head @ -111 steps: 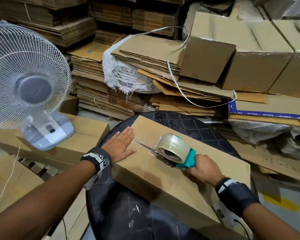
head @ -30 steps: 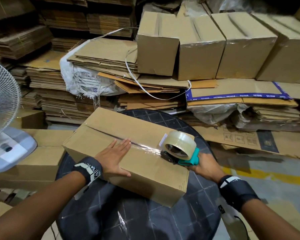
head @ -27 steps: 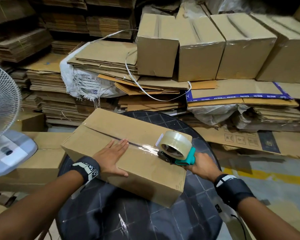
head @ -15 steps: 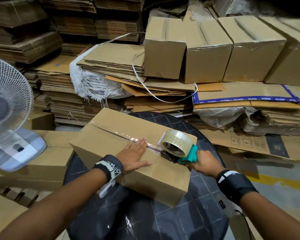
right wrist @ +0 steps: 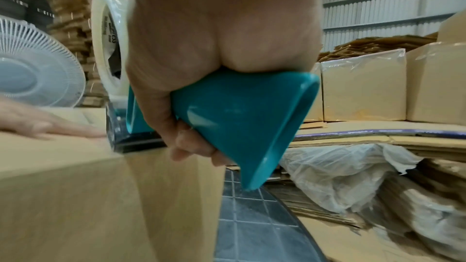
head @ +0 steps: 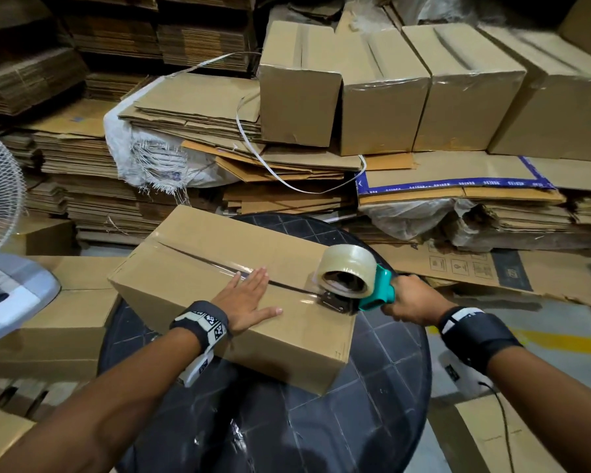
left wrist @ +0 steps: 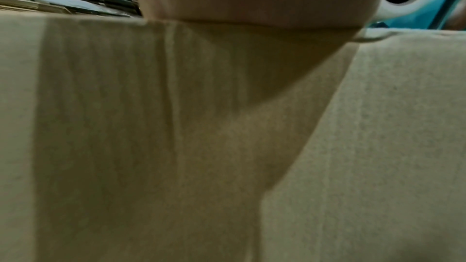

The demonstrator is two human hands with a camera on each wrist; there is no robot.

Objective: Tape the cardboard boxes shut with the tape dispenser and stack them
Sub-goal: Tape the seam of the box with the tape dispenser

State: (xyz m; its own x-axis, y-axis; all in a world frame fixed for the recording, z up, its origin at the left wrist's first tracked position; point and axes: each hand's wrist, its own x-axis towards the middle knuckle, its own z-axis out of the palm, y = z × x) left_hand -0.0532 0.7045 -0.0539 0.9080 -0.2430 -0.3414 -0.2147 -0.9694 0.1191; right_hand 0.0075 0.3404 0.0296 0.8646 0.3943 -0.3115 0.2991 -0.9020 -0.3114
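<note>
A closed cardboard box [head: 202,254] lies on a round dark table [head: 372,404], with clear tape laid along its top seam. My left hand [head: 249,298] presses flat on the box top over the tape, fingers straight. My right hand [head: 411,298] grips the teal handle of the tape dispenser [head: 355,285], whose clear roll stands at the box's right end, its blade at the top edge. In the right wrist view the teal handle [right wrist: 239,119] fills my fist beside the box [right wrist: 63,196]. The left wrist view shows only box cardboard [left wrist: 378,146] and my palm.
Several taped boxes [head: 382,90] stand in a row on flattened cardboard at the back. Stacks of flat cardboard [head: 93,186] fill the left and rear. A white fan [head: 0,233] stands at the left on another box [head: 58,319]. Loose cardboard [head: 475,268] lies right of the table.
The dispenser has run along the seam to the box's right end. My left hand slid right along the taped seam after it, still flat on the top.
</note>
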